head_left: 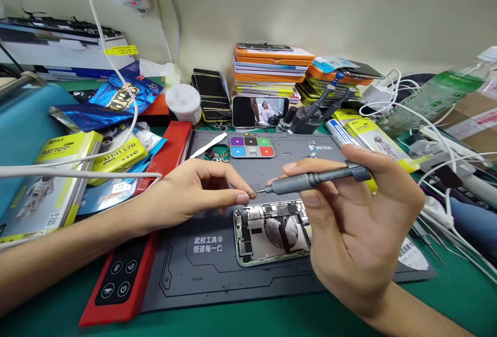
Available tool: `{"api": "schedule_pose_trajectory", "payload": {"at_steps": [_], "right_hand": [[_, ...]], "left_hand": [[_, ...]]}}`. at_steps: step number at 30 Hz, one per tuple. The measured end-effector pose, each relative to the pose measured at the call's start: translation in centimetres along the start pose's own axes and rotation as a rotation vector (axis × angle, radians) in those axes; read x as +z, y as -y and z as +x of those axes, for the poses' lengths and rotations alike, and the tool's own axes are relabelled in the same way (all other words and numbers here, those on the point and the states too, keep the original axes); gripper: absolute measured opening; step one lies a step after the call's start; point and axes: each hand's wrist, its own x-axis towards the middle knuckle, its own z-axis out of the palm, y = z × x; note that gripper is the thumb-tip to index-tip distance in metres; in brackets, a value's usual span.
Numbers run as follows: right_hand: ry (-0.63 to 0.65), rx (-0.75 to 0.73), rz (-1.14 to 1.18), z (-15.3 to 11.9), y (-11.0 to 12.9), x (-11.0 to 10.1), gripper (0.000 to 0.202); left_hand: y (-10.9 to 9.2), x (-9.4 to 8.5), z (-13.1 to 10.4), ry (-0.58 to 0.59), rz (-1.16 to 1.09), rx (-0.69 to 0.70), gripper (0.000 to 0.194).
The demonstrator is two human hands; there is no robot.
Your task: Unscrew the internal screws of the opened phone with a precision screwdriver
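My right hand (357, 233) is closed round a grey precision screwdriver (293, 182), which lies nearly level with its tip to the left. At that tip, the thumb and forefinger of my left hand (198, 187) pinch together; whether they grip the bit itself or a tiny screw is too small to tell. Just below both hands, an opened phone (248, 246) lies on the grey work mat (217, 285), its inner parts bare and a round grey piece in its middle. My right hand hides the phone's right end.
A red-edged control panel (140, 280) flanks the mat's left side. Behind stand a coloured screw tray (252, 151), a propped phone playing video (243, 112) and a screwdriver holder (305, 119). Battery boxes (83, 145) lie left; white cables (435, 125) tangle at right.
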Motion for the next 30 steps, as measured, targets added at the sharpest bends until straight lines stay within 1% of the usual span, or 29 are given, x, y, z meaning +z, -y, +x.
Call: {"api": "schedule_pose_trajectory", "payload": {"at_steps": [3, 7, 13, 19, 25, 30], "right_hand": [[0.005, -0.019, -0.014, 0.1, -0.1, -0.2, 0.07], [0.048, -0.035, 0.007, 0.0, -0.3, -0.3, 0.072], [0.0, 0.026, 0.02, -0.1, 0.0, 0.1, 0.068], [-0.01, 0.092, 0.011, -0.2, 0.5, 0.3, 0.063], [-0.045, 0.173, 0.012, -0.1, 0.7, 0.3, 0.054], [-0.066, 0.261, 0.08, 0.0, 0.4, 0.0, 0.044]], "left_hand": [[-0.2, 0.1, 0.1, -0.007, -0.021, 0.002, 0.011], [-0.2, 0.1, 0.1, -0.001, -0.009, 0.019, 0.01], [0.0, 0.1, 0.0, 0.002, -0.005, 0.02, 0.013], [0.1, 0.0, -0.1, -0.011, 0.035, 0.013, 0.017], [0.0, 0.0, 0.2, -0.011, -0.007, 0.045, 0.012], [-0.1, 0.0, 0.3, 0.007, -0.075, 0.063, 0.007]]}}
